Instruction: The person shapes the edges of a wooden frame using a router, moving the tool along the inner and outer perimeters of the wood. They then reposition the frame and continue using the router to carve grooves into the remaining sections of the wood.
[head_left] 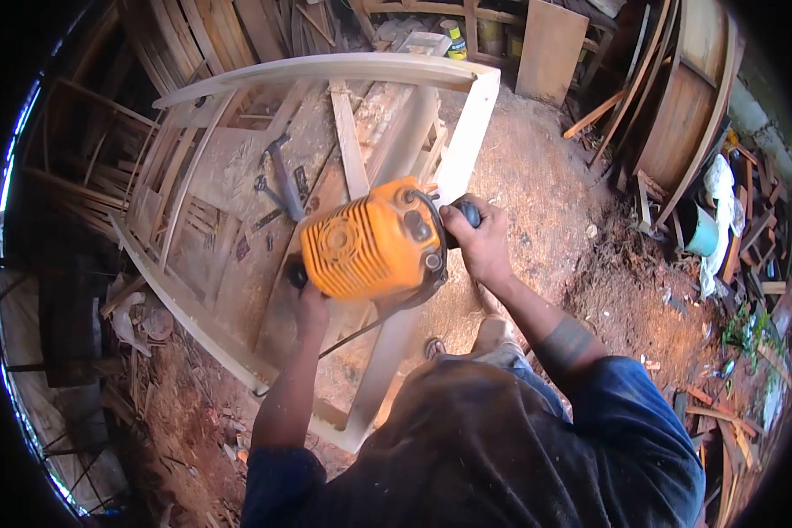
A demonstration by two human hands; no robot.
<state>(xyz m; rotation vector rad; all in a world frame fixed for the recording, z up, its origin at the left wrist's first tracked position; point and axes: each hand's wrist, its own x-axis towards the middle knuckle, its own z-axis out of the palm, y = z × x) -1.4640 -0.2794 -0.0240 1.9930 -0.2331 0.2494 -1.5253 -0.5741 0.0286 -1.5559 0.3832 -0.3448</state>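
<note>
Both my hands hold an orange plunge router (352,246) by its black side knobs. My right hand (484,242) wraps round the right knob (470,212), thumb on top. My left hand (311,308) is at the dark left knob (296,271); its fingers are mostly hidden behind the router body. The router is over the near right side of a large pale wooden frame (471,132), and its base and bit are out of sight. A power cord (352,337) trails below it. Inside the frame, a hammer (285,180) lies on the sawdust-covered work surface.
A loose slat (349,141) lies across the frame's far part. Stacked boards (211,35) lean at the back, near a yellow-and-dark container (455,42). Wood panels (691,106), a pale green bucket (702,231) and offcuts fill the right side. Shavings (625,295) cover the ground.
</note>
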